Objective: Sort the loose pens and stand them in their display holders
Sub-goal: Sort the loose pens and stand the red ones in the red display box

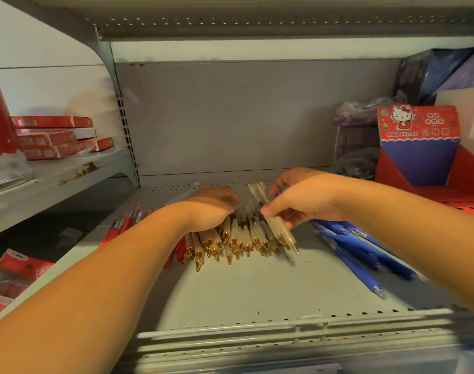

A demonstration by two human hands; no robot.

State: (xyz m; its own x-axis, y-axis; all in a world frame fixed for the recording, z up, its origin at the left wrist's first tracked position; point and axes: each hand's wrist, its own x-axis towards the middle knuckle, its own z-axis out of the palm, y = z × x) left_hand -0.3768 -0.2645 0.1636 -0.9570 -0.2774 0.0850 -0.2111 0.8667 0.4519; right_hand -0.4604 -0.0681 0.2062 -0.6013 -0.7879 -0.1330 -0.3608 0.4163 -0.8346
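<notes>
A few clear pens (283, 232) were pinched in the R hand (306, 201), just beside the L hand (211, 209), which was laid w/ bent fingers on the gold-tip pile (238, 244), grip not seen.

Wide-angle head view in warm, moderate indoor light: the shelf (257, 287) is brightest at its front centre, the back panel (230, 117) is duller, and the recess at lower left lies in deep shadow. Straight edges bow toward the frame's borders. Motion blur smears the clear pens (280, 229) pinched in the right hand (308, 201) and the front rail (257, 344).
</notes>
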